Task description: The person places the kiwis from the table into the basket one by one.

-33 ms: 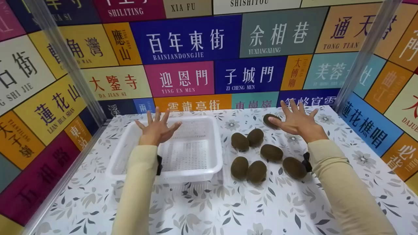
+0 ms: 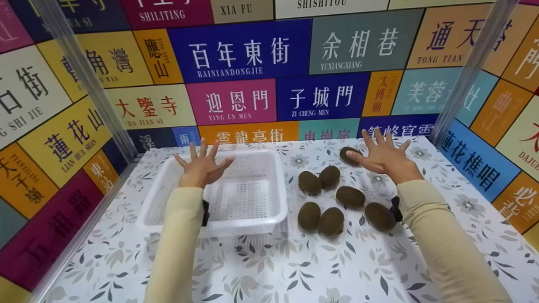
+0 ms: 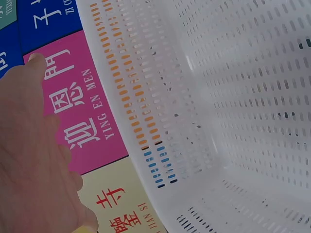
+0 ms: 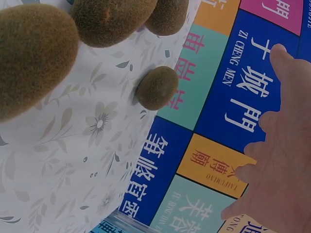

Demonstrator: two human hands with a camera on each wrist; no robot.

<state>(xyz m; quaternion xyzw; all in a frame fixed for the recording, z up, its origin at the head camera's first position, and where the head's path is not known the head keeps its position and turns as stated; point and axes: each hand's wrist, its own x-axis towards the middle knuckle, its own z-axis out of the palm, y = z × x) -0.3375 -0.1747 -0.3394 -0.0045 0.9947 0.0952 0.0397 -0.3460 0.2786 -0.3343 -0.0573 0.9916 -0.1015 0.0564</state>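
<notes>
My left hand [image 2: 202,166] hovers over the back left part of a white perforated plastic basket [image 2: 248,227], its fingers spread and holding nothing. The basket's inside shows no contents. To the right, my right hand [image 2: 386,155] is also held up with fingers spread, nothing in its grasp. Its thumb overlaps the rearmost kiwi [image 2: 348,155] in the head view, but the right wrist view shows that kiwi [image 4: 158,88] apart from the hand. Several more brown kiwis lie loose between basket and right arm, among them a kiwi [image 2: 380,216] near the right wrist.
A white tablecloth [image 2: 261,269] with grey leaves and flowers covers the table. Behind it stands a wall of coloured Chinese name panels [image 2: 240,50]. Clear upright posts [image 2: 467,63] rise at the back corners.
</notes>
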